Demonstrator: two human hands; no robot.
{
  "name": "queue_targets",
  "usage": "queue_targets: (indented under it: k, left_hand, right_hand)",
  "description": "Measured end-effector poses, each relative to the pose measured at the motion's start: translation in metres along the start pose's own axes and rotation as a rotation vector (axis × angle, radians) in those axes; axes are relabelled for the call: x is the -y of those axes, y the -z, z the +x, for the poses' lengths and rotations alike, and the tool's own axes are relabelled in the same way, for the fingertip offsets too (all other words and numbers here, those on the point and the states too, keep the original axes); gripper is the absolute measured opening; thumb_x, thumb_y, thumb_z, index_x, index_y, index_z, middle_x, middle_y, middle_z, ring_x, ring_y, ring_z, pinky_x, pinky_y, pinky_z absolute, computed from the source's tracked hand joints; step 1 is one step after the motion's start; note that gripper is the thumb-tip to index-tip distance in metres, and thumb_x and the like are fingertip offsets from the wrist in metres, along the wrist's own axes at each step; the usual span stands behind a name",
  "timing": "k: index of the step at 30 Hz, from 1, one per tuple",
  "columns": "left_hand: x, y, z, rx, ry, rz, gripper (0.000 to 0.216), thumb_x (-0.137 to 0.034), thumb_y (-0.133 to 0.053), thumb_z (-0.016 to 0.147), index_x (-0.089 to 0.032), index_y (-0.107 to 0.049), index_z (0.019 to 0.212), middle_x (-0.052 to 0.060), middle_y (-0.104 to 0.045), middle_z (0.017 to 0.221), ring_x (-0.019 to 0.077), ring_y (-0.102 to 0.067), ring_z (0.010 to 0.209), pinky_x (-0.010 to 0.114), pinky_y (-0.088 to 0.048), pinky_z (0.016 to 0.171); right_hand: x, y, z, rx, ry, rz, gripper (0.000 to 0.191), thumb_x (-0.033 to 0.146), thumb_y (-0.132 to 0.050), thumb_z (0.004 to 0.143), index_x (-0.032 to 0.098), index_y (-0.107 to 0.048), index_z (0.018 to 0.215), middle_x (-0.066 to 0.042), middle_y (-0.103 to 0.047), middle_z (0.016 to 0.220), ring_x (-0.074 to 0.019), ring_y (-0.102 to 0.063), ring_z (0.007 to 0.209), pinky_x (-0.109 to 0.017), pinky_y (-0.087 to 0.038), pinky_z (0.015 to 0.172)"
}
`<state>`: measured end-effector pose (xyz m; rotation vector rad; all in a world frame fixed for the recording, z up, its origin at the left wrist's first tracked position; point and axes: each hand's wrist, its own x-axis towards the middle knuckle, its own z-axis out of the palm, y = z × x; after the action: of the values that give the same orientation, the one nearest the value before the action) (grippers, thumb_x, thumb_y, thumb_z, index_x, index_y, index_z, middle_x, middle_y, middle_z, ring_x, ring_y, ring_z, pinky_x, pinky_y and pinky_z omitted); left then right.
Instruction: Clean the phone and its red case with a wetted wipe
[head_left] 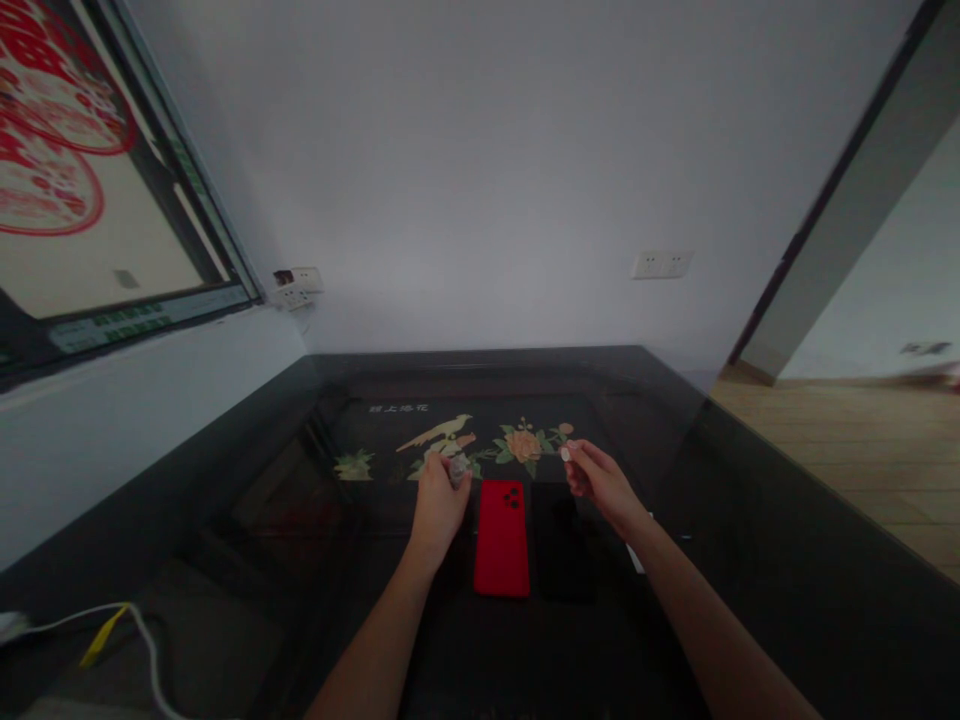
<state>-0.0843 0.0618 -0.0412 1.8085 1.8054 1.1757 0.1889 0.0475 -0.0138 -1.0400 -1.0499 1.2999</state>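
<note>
A red phone (pixel 502 540) lies back up on the dark glass table (pixel 750 520), its camera cluster at the far end. A black phone or case (pixel 562 545) lies right beside it on the right. My left hand (pixel 439 500) is closed just left of the red phone's top, gripping a small pale object (pixel 457 470) I cannot name. My right hand (pixel 600 480) hovers over the black phone's far end, its fingers pinched on a small white item (pixel 565 454).
The table top bears a painted bird and flowers (pixel 480 440) beyond the hands. A white and a yellow cable (pixel 112 620) lie at the near left. Wall sockets (pixel 661 264) sit on the back wall; a window is at left, wooden floor at right.
</note>
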Motion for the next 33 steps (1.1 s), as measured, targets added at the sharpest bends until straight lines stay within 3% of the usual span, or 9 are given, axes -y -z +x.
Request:
queue_targets:
  k: [13,15,17,19,21,23,26,29,33]
  left_hand:
    - [-0.003,0.001,-0.002,-0.024,-0.031,0.070,0.025,-0.026,-0.068,0.086,-0.019,-0.047,0.096,0.003,-0.060,0.088,0.0203,-0.064,0.082,0.035,-0.051,0.076]
    - [-0.011,0.006,-0.003,-0.088,-0.061,0.112,0.042,-0.034,-0.077,0.079,-0.018,-0.048,0.104,0.008,-0.059,0.101,0.0249,-0.063,0.094,0.041,-0.051,0.085]
    - [-0.027,0.012,-0.009,-0.262,-0.125,0.214,0.059,-0.047,-0.081,0.074,-0.016,-0.048,0.112,0.013,-0.055,0.111,0.0317,-0.058,0.106,0.049,-0.048,0.094]
    - [-0.049,0.014,-0.020,-0.286,-0.220,0.196,0.047,-0.048,-0.071,0.085,-0.016,-0.049,0.111,0.012,-0.055,0.108,0.0300,-0.056,0.104,0.047,-0.049,0.092]
    - [-0.074,0.010,-0.037,-0.109,-0.379,0.121,0.025,-0.040,-0.060,0.094,-0.018,-0.051,0.104,0.009,-0.056,0.102,0.0245,-0.057,0.096,0.040,-0.049,0.087]
    - [-0.097,0.001,-0.057,0.163,-0.591,0.133,0.013,-0.033,-0.056,0.096,-0.020,-0.054,0.093,0.005,-0.059,0.094,0.0222,-0.056,0.092,0.038,-0.047,0.085]
    - [-0.122,-0.019,-0.083,0.444,-0.834,0.218,0.018,-0.037,-0.063,0.091,-0.021,-0.059,0.096,0.004,-0.064,0.100,0.0241,-0.056,0.099,0.038,-0.045,0.087]
    - [-0.134,-0.041,-0.096,0.592,-1.052,0.248,0.018,-0.033,-0.056,0.097,-0.019,-0.061,0.108,0.005,-0.066,0.109,0.0228,-0.055,0.108,0.037,-0.042,0.094]
    - [-0.139,-0.072,-0.099,0.571,-1.132,0.333,0.024,-0.019,-0.045,0.101,-0.014,-0.060,0.119,0.007,-0.066,0.112,0.0226,-0.055,0.108,0.037,-0.042,0.092]
  right_hand:
    - [0.003,0.006,0.003,-0.067,-0.028,0.175,0.038,0.050,-0.085,0.071,0.020,-0.066,0.083,0.004,-0.055,0.062,-0.0089,-0.046,0.052,-0.020,-0.033,0.044]
    - [0.006,0.007,0.003,-0.075,-0.020,0.229,0.036,0.048,-0.086,0.070,0.020,-0.066,0.081,0.004,-0.055,0.062,-0.0085,-0.045,0.052,-0.020,-0.032,0.044]
    - [0.009,0.010,0.003,-0.085,-0.010,0.291,0.034,0.045,-0.086,0.070,0.020,-0.065,0.079,0.004,-0.054,0.062,-0.0080,-0.044,0.051,-0.020,-0.031,0.044]
    - [0.013,0.012,0.005,-0.106,-0.007,0.353,0.033,0.044,-0.086,0.070,0.019,-0.065,0.076,0.005,-0.052,0.060,-0.0073,-0.041,0.049,-0.020,-0.029,0.043]
    - [0.016,0.015,0.006,-0.130,-0.006,0.403,0.033,0.043,-0.086,0.069,0.019,-0.065,0.074,0.006,-0.049,0.057,-0.0068,-0.038,0.048,-0.020,-0.027,0.042]
    - [0.018,0.018,0.007,-0.154,0.003,0.438,0.032,0.042,-0.086,0.068,0.018,-0.065,0.074,0.006,-0.047,0.055,-0.0067,-0.036,0.047,-0.020,-0.026,0.041]
    - [0.020,0.021,0.008,-0.193,0.020,0.458,0.031,0.040,-0.086,0.066,0.019,-0.065,0.074,0.007,-0.046,0.054,-0.0069,-0.035,0.045,-0.021,-0.024,0.040]
    - [0.021,0.021,0.007,-0.213,0.030,0.460,0.029,0.039,-0.084,0.068,0.019,-0.064,0.074,0.007,-0.046,0.054,-0.0071,-0.034,0.045,-0.022,-0.023,0.040]
    - [0.023,0.020,0.005,-0.216,0.022,0.472,0.027,0.038,-0.083,0.071,0.019,-0.064,0.074,0.007,-0.047,0.054,-0.0070,-0.035,0.045,-0.022,-0.024,0.039]
